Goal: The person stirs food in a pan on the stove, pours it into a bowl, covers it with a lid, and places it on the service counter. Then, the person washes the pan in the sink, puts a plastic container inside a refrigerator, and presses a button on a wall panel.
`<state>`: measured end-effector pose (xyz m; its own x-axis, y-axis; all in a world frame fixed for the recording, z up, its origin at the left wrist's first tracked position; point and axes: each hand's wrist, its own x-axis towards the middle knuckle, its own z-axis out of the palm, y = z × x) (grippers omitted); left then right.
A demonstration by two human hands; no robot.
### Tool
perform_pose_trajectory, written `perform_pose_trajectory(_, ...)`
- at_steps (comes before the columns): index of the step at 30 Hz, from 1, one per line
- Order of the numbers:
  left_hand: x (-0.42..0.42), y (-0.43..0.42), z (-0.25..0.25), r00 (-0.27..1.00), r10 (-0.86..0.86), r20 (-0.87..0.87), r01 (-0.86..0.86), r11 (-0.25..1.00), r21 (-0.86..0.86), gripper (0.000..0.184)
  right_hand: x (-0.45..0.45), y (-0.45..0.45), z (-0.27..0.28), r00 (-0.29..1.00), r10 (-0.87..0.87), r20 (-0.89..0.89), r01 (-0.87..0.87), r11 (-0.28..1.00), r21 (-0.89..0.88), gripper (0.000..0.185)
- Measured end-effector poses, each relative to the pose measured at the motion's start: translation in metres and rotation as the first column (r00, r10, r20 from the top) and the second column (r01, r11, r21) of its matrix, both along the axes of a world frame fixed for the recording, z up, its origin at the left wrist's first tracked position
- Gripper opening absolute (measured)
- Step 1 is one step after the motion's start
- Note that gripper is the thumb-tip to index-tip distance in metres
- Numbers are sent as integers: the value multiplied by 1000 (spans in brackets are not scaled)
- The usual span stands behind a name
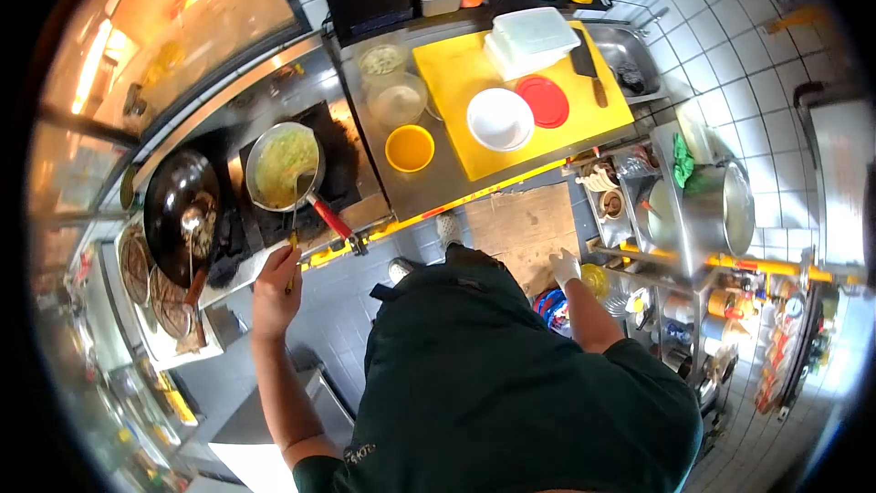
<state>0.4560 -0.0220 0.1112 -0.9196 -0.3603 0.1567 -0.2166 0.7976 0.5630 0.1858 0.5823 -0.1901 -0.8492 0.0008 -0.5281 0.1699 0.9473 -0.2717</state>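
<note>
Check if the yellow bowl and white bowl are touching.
Apart. Head view: steel counter and yellow board show between the yellow bowl and the white bowl.

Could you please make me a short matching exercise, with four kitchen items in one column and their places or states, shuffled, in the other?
Items
1. Metal pot with a red handle
2. Round red plastic lid
3. Dark-bladed cleaver with a wooden handle
4. Round yellow bowl

Places or states
A. On the yellow cutting board, at the end near the metal sink
B. On the steel counter, off the board
C. Holding yellow-green contents
D. Beside the round white bowl

Pairs: 1-C, 2-D, 3-A, 4-B
</note>
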Motion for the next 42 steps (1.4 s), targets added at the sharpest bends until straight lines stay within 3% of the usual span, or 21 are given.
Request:
perform_pose_trajectory(3,-18,-7,-25,995,-34,-98,26,997,-78,26,7,-5,-4,999,-35,-19,34,999,-40,72)
perform_pose_trajectory(6,-34,-18,-48,996,-35,-86,21,988,-150,25,8,25,-64,956,268,-122,-259,962,88,71)
perform_pose_trajectory(9,-37,-36,-64,1000,-16,-13,12,972,-233,34,29,-4,-14,996,-58,-74,53,996,-76,54)
perform_pose_trajectory(10,-37,-39,-70,1000,24,13,-19,963,-269,34,38,-2,-17,994,9,-112,-13,999,-39,44)
perform_pose_trajectory(11,-36,-38,-63,996,42,78,-18,958,-288,35,43,42,-81,911,369,-183,-327,918,223,42)
perform_pose_trajectory(12,-32,-38,-65,998,36,44,-17,926,-377,33,48,13,-24,877,479,46,-470,833,290,40)
perform_pose_trajectory(13,-30,-37,-64,1000,22,23,-11,918,-397,28,59,23,-33,858,513,-27,-497,843,208,36)
perform_pose_trajectory(14,-25,-33,-62,996,51,75,-17,920,-391,25,69,13,-9,931,366,4,-364,925,110,37)
perform_pose_trajectory(15,-23,-29,-60,990,74,122,-21,923,-384,21,80,20,-21,993,119,-16,-119,993,-9,40)
perform_pose_trajectory(17,-18,-18,-50,980,80,183,-11,937,-349,18,95,46,-48,994,113,-8,-113,994,-4,50)
perform_pose_trajectory(20,-12,-4,-30,989,56,138,-12,953,-302,13,112,25,-18,995,-94,-38,94,996,0,57)
perform_pose_trajectory(22,-10,3,-12,997,47,61,-30,964,-263,13,98,69,-74,985,170,13,-171,982,80,60)
perform_pose_trajectory(24,-10,9,3,998,53,-21,-56,975,-214,14,87,66,-81,988,157,9,-157,983,94,57)
perform_pose_trajectory(27,-12,12,-1,980,61,-190,-89,986,-141,20,56,60,-98,950,312,-20,-307,943,128,53)
perform_pose_trajectory(28,-12,7,-13,976,67,-206,-89,991,-98,22,54,20,-41,948,317,-20,-310,938,154,45)
perform_pose_trajectory(31,-14,-15,-52,967,106,-232,-115,993,-27,26,28,-8,-23,972,233,19,-233,972,-31,69)
perform_pose_trajectory(32,-15,-18,-55,965,129,-229,-142,989,-43,25,27,-20,-27,982,115,-153,-122,992,-40,45)
perform_pose_trajectory(35,-13,-22,-60,968,164,-190,-188,975,-116,26,9,-32,-16,952,242,-186,-264,959,-105,61)
perform_pose_trajectory(38,-7,-20,-56,978,172,-116,-191,964,-187,28,-2,-42,-13,995,38,-89,-53,984,-173,73)
perform_pose_trajectory(42,-5,-19,-62,982,167,-83,-184,933,-309,30,-4,-33,-19,996,46,-78,-58,986,-155,70)
